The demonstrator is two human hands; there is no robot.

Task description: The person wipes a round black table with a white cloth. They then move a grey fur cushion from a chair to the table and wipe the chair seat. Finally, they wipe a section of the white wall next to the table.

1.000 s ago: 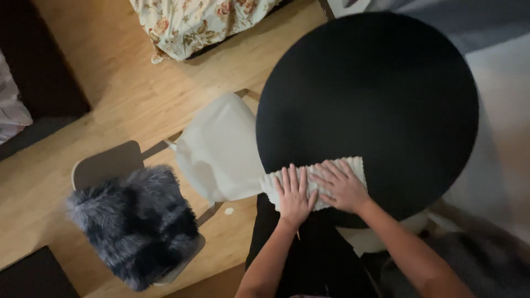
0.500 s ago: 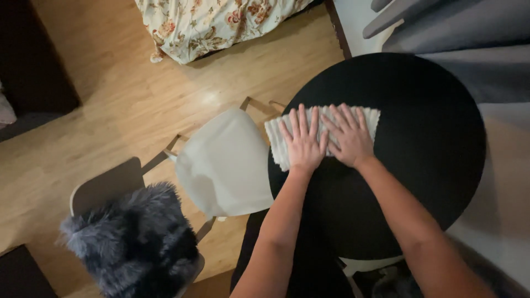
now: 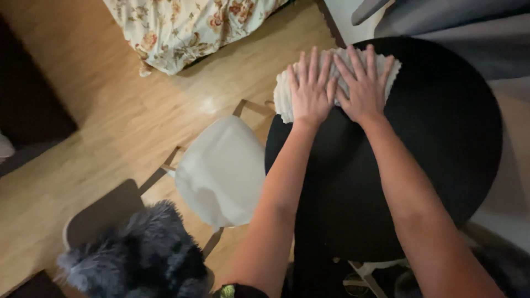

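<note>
A round black table fills the right side of the head view. On its far left part lies a white ribbed cloth. My left hand and my right hand lie flat on the cloth side by side, fingers spread and pointing away from me. Both arms are stretched out over the tabletop. The cloth's left edge hangs slightly past the table's rim.
A white-seated chair stands left of the table on the wooden floor. A dark grey furry cushion rests on another chair at the bottom left. A floral bedcover hangs at the top. Grey fabric lies at the top right.
Both hands have pushed the white cloth across the black table from its near edge to its far edge, arms extending.
</note>
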